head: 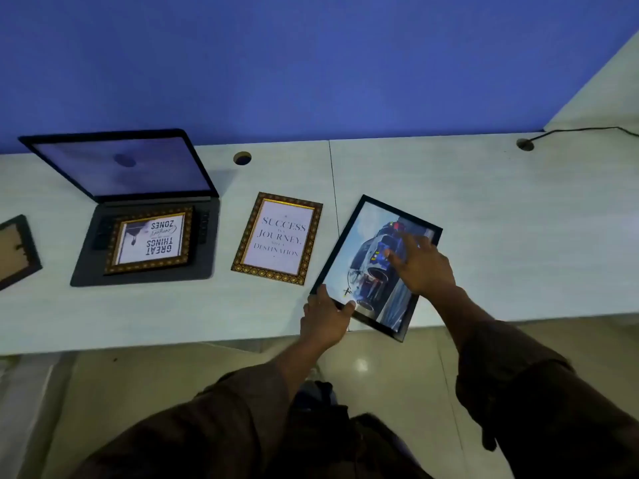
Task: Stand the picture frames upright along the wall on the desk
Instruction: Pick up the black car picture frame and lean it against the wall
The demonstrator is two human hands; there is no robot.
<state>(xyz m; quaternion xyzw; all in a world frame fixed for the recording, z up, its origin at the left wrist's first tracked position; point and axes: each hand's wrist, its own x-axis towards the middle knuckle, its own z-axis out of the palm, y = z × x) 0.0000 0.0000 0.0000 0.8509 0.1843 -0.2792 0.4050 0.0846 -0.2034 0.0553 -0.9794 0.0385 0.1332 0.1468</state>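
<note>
A black-framed car picture (363, 250) lies tilted near the front edge of the pale desk (501, 219), one corner overhanging. My left hand (325, 316) grips its near-left corner. My right hand (420, 262) rests on the glass with fingers spread. A gold-framed "Success is a journey" picture (278, 238) lies flat to the left. Another gold-framed picture, "Great things", (150, 240) lies flat on a laptop keyboard. A dark frame (15, 252) lies back-side up at the far left edge.
An open laptop (121, 167) stands left of centre near the blue wall (311, 63). Two cable holes (242, 158) sit along the desk's back, and a black cable (587, 130) runs from the right one. Tiled floor lies below the desk edge.
</note>
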